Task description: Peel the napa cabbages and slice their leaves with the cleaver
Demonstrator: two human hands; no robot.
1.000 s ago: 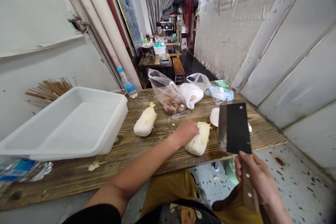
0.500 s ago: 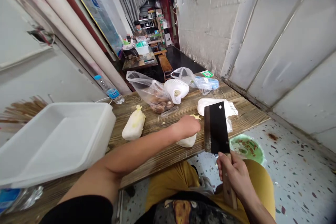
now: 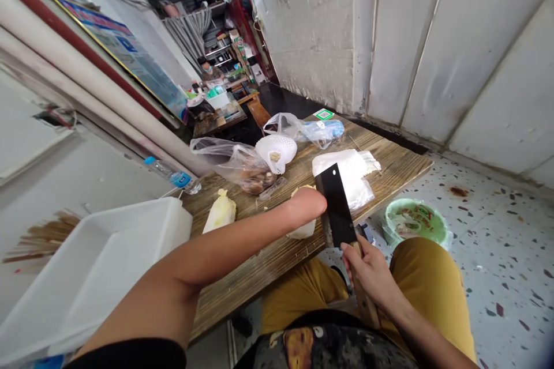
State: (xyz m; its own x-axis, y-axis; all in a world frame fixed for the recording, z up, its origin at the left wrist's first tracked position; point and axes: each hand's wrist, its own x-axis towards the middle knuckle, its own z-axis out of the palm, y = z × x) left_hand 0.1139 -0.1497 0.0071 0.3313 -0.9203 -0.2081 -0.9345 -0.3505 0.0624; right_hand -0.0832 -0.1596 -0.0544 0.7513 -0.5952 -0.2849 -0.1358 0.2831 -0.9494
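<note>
Well, at far left a bundle of bamboo sticks (image 3: 43, 239) pokes out beside a white plastic tray (image 3: 173, 213), which sits at the left end of the wooden tabletop (image 3: 246, 259). A water bottle (image 3: 173, 179) lies just beyond the tray, near the back edge. Next along, a pale lump of food (image 3: 219, 211) with yellow at its tip rests mid-tabletop, apparently whole and uncut. Behind it are a clear plastic bag (image 3: 246, 176) of brown pieces and a white colander (image 3: 276, 153).

A second pale lump (image 3: 303, 229) sits near the front edge, mostly hidden under the left hand (image 3: 305, 204). That grip presses down from above, its fingers curled out of sight, so how tightly it holds cannot be told. No slices show on the wood, so both lumps look uncut so far, though the second is partly covered. Just to its right, the right hand (image 3: 367, 277) is clamped around the wooden handle of a black cleaver (image 3: 335, 207), whose blade stands tilted beside the left hand. Beyond lies a white paper sheet (image 3: 341, 176).
</note>
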